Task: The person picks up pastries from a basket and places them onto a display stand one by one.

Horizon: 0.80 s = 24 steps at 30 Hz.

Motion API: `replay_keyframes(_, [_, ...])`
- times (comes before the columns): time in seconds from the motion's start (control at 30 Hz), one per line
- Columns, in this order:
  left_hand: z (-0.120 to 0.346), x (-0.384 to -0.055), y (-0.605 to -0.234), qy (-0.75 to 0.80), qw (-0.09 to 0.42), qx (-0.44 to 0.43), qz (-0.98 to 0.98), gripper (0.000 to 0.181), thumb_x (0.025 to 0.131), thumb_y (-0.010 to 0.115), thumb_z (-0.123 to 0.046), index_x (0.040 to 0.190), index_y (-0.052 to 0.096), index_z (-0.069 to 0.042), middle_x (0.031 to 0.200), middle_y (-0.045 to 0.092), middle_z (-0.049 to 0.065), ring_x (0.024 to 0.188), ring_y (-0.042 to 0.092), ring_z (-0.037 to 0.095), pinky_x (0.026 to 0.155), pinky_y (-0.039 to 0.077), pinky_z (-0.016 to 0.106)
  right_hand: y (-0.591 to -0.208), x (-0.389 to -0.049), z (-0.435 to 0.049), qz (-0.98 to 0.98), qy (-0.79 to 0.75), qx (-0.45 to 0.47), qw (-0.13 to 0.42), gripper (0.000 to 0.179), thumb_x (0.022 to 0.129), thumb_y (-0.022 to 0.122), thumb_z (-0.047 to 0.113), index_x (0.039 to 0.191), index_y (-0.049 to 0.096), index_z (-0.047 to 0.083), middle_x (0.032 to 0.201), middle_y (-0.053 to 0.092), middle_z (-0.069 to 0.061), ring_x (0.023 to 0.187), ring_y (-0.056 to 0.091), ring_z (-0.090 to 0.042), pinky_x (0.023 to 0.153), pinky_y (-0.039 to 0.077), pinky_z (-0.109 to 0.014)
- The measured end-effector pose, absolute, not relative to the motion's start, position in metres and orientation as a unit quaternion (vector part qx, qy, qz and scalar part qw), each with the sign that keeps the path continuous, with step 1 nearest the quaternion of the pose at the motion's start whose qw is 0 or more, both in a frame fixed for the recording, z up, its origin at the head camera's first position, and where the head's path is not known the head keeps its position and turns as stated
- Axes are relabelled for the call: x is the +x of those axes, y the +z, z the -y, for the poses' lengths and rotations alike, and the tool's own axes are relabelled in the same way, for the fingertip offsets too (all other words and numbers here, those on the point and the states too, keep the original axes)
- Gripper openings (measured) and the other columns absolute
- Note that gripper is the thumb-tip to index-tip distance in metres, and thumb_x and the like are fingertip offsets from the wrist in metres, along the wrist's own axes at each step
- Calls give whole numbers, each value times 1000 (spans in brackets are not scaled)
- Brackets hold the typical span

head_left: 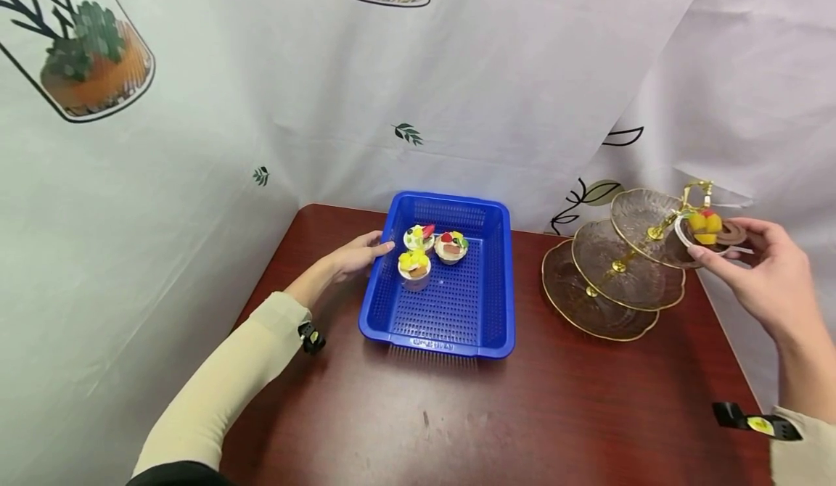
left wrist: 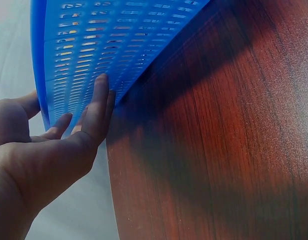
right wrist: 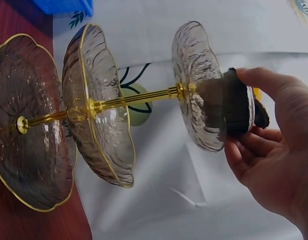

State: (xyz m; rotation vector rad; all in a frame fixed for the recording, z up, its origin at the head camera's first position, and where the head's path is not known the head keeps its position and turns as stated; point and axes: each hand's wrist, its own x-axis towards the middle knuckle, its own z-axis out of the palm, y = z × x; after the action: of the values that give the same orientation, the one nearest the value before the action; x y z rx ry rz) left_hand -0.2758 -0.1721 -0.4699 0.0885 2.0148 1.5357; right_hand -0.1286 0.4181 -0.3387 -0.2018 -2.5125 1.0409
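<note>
I have the thumb and fingers of the right hand clamped on a dark brown dessert cup with a pale rim, yellow chunks and a bit of red on top. The cup is up at the smallest, topmost plate of a three-tiered clear glass stand with gold edges and a gold stem. From the right wrist I see its dark base partly through that plate; I cannot tell whether it touches the glass. A gold handle rises just beside the cup.

On my other side, the left hand grips the left side of a blue rectangular perforated plastic basket, thumb over the rim, the other fingers extended along the outer wall.

Inside, towards the far left, three small dessert cups sit close together: one heaped with yellow, one with a red wedge, and one with red, yellow and green pieces.

Basket and stand are apart on a reddish-brown wood-grain table, the stand to the right. Behind hangs a white cloth printed with plants.
</note>
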Motion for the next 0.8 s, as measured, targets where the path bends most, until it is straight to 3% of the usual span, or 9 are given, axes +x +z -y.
replay_keyframes(0.27, [173,-275,-469,579,299,34,-758,55,103,53,-38,150,33,-19,140,51,12,124,56,34,97,50,54,-342,-133,-419,910,353,-99,195,70,83,81,29,143,46,17,110,52,31,81,49,18,70,38,2])
replay_keyframes(0.63, [174,-277,-472,577,297,38,-760,55,103,52,-39,150,33,-19,140,51,12,122,57,34,95,50,55,-343,-134,-418,915,339,-83,201,74,85,79,25,147,41,12,122,53,22,84,47,18,74,35,3])
replay_keyframes(0.8, [174,-278,-474,574,301,42,-760,57,103,52,-40,152,31,-19,142,50,13,124,56,36,97,49,56,-344,-133,-420,918,337,-68,198,78,84,79,23,148,38,6,113,49,30,83,46,17,73,34,2])
